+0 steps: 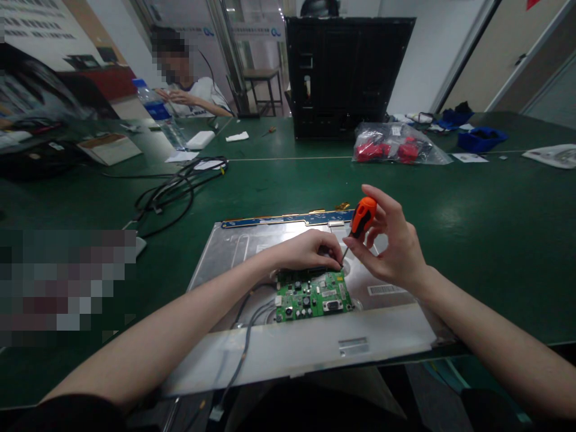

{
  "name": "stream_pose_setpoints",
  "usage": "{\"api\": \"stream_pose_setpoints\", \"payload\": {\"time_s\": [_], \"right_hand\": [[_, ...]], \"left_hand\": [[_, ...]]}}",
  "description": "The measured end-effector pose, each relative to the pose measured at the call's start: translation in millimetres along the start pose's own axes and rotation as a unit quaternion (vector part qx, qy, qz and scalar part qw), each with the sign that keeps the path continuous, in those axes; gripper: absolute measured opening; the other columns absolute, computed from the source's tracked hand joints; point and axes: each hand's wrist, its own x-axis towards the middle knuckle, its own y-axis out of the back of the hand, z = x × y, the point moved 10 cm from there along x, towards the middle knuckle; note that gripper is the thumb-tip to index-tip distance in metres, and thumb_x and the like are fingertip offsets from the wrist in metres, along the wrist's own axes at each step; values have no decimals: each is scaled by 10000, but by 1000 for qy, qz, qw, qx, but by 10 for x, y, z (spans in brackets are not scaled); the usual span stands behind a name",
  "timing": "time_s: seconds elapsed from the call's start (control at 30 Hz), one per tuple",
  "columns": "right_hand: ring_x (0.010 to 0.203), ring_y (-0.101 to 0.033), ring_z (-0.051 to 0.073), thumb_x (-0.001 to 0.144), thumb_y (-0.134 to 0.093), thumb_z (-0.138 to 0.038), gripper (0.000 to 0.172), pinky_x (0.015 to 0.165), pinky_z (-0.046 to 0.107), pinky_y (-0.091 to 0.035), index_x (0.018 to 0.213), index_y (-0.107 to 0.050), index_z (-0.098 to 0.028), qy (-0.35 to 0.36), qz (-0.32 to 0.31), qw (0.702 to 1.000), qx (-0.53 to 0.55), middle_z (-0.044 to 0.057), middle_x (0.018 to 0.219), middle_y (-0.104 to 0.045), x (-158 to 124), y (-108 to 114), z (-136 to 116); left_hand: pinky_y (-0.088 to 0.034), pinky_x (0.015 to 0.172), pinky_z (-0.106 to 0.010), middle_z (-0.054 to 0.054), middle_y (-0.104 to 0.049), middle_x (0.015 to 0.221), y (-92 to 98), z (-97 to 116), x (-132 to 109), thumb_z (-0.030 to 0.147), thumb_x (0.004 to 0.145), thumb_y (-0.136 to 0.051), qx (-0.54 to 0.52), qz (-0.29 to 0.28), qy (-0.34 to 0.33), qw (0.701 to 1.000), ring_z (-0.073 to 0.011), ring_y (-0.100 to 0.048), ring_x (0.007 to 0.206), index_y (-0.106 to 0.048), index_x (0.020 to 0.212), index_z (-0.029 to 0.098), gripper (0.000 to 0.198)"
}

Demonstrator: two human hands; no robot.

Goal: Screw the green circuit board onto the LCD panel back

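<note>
Head camera: we see our right hand (396,249) pinching an orange screwdriver (362,216), its tip down at the far edge of the green circuit board (312,297). The board lies on a metal panel (234,246) on the near surface (472,228). Our left hand (310,249), fingers bunched, presses beside the tip. We judge this is screw work, and the tip must sit square.

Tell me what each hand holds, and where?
The right hand grips a screwdriver by its orange handle. The left hand touches the board; any hold there is hidden.

Orange-handled screwdriver (362,216) tilted, tip seemingly at the far edge of the green circuit board (315,297).
</note>
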Motion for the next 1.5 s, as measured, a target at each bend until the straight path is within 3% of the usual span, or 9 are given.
{"api": "stream_pose_setpoints", "payload": {"time_s": [0.93,1.07,1.27,1.5], "right_hand": [[567,-612,140,921,-645,-181,819,493,254,-565,1647,-279,-275,-15,-11,999,-26,-3,870,-690,0,-14,42],[591,-623,141,907,-640,-154,845,492,251,-568,1650,-256,-275,-9,-2,1000,-8,22,946,-711,-6,9,13],[637,-646,146,901,-667,-167,775,477,227,-555,1585,-327,-299,-10,-6,1000,10,2,929,-690,5,18,9],[532,-582,129,955,-658,-217,776,460,250,-563,1630,-284,-308,-11,-7,1000,-16,-8,874,-695,3,8,14]], "left_hand": [[-462,729,-272,-4,-706,822,-4,-11,-2,205,868,-800,4,9,8,1000,-161,-638,774,-716,857,167,93],[-463,724,-270,7,-692,793,-3,-21,-5,200,856,-806,-3,10,10,1000,-152,-625,749,-713,845,169,99],[-481,753,-286,-8,-711,839,-6,-19,-10,209,861,-798,-13,5,14,1000,-169,-650,796,-733,893,168,84],[-493,772,-281,-4,-716,846,-4,-20,-12,154,858,-789,-20,1,20,1000,-157,-647,795,-749,919,168,75]]}}
